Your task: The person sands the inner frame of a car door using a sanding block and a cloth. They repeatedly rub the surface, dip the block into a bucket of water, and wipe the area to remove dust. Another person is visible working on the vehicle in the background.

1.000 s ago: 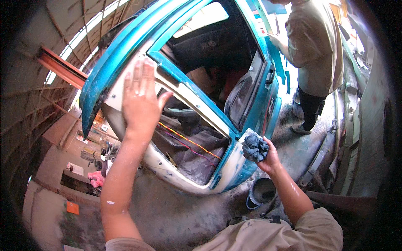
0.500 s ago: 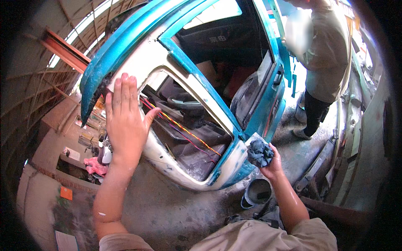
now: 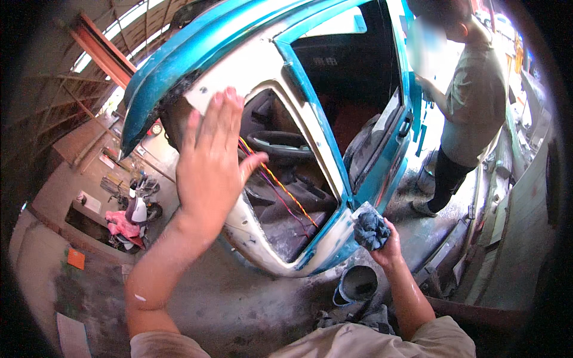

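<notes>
Cab shell point(image 3: 331, 149) close ahead. Left hand point(image 3: 212, 173) flat over edge of white panel point(image 3: 239, 65), fingers point(image 3: 234, 113) straight, thumb point(image 3: 255, 163) out toward window opening point(image 3: 286, 179); cannot tell if touching. Dark cloth point(image 3: 370, 231) gripped in right hand point(image 3: 389, 246), near lower edge point(image 3: 268, 264); floor point(image 3: 256, 298) stretching beneath.

Stained grey floor point(image 3: 250, 301), brown ribbed wall point(image 3: 39, 104), reddish beam point(image 3: 102, 49), bright light strips point(image 3: 124, 24).
</notes>
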`<state>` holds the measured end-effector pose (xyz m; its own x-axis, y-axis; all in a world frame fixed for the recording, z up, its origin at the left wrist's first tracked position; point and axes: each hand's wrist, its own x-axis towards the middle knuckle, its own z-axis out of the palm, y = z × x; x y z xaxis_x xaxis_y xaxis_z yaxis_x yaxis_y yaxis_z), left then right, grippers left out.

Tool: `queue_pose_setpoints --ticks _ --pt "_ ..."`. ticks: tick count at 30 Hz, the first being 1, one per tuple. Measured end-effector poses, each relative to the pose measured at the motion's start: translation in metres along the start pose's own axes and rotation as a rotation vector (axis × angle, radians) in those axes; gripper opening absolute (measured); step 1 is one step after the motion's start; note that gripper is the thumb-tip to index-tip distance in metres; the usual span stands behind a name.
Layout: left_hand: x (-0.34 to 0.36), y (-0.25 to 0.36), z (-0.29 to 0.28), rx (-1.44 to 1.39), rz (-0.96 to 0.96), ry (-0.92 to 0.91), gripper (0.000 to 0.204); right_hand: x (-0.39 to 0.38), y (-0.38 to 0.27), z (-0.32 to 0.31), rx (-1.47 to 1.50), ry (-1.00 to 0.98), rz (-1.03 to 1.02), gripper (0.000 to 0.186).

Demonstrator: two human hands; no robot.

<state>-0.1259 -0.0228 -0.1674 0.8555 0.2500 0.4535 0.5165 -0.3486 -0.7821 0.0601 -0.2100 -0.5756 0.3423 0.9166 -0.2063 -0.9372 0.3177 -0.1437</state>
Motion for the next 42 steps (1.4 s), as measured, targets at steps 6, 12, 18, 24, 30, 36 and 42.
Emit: queue_pose_setpoints --ticks 6,12,18,24,30,36,42 --pt "-0.087 0.015 0.037 -0.189 0.019 0.004 0.1 -0.006 0.035 0.022 -0.015 -0.071 0.006 0.058" --pt "-0.161 0.059 0.087 -0.081 0.165 0.087 0.093 -0.028 0.07 0.028 -0.068 -0.036 -0.09 0.059" --pt "-0.224 0.092 0.122 -0.104 0.292 0.21 0.087 -0.06 0.125 0.027 -0.01 0.058 -0.209 0.052" --pt "-0.279 0.131 0.131 -0.602 0.392 0.056 0.091 -0.087 0.172 0.007 0.03 0.163 -0.293 0.054" --pt "-0.329 0.23 0.128 -2.142 0.279 -0.567 0.099 -0.112 0.204 -0.011 -0.059 0.338 -0.33 0.05" --pt "-0.336 0.33 0.124 -2.853 -0.972 -1.545 0.051 -0.105 0.23 -0.059 -0.875 0.323 -0.507 0.059" --pt "-0.381 0.434 0.164 -2.603 -1.218 -2.006 0.024 -0.133 0.206 -0.117 -0.878 0.434 -0.604 0.067"
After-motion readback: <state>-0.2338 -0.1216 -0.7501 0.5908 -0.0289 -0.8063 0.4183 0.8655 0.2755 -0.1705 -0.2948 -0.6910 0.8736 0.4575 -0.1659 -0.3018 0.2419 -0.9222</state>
